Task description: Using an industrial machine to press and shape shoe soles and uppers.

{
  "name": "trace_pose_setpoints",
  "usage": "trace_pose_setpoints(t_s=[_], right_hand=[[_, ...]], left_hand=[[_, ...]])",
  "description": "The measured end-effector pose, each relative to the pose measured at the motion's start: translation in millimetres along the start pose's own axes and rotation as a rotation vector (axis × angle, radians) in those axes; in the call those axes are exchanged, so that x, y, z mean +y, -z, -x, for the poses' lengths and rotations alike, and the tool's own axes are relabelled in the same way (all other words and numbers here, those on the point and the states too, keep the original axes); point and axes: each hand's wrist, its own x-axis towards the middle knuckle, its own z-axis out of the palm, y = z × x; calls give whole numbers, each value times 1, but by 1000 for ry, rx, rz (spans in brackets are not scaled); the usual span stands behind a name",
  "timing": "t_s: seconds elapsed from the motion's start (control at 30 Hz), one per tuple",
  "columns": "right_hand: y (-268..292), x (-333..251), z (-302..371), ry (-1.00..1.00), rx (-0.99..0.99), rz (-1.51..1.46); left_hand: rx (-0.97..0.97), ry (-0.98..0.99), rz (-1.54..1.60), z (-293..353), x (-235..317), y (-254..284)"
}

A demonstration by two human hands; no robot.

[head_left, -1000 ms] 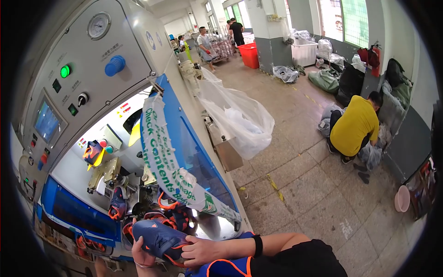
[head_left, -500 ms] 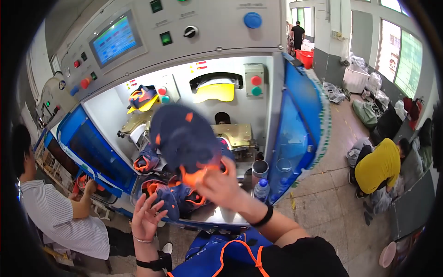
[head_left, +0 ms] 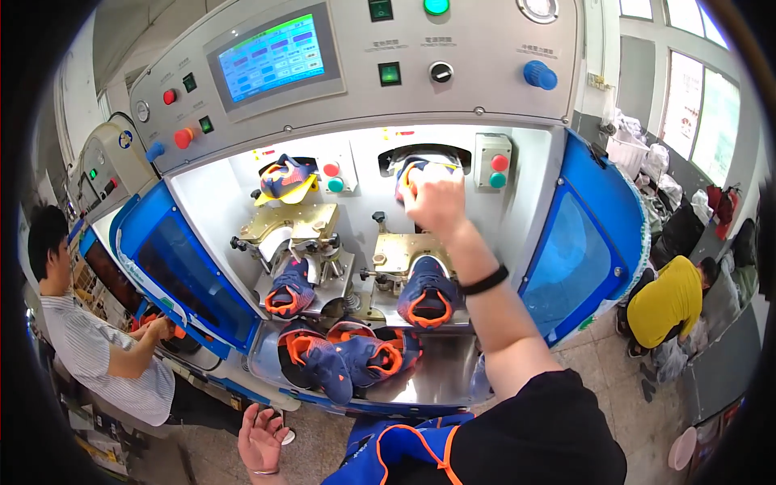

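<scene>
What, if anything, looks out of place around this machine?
The shoes heaped on the metal ledge look untidy: they overlap at different angles, and one toe seems to poke over the front edge. Nothing looks spilled or damaged.

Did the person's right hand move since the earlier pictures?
Yes, the right hand went up and farther in: from well below the right button box to beside it, on its left.

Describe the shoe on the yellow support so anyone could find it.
Find the grey machine at centre. Inside its lit chamber, at upper left, a navy-and-orange shoe sits on a yellow support. Unlike the next shoe to the right, it is clear of the right hand.
</scene>
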Motion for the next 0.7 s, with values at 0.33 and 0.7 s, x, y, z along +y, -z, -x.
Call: trace_pose_setpoints(t_s=[0.33,0.7], right_hand=[[-34,41,-28,-77,-206,-34],[-41,65,-25,24,-2,-45]], left_hand=[[-1,33,-6,-19,2,17],[-44,101,32,-37,-14,5]])
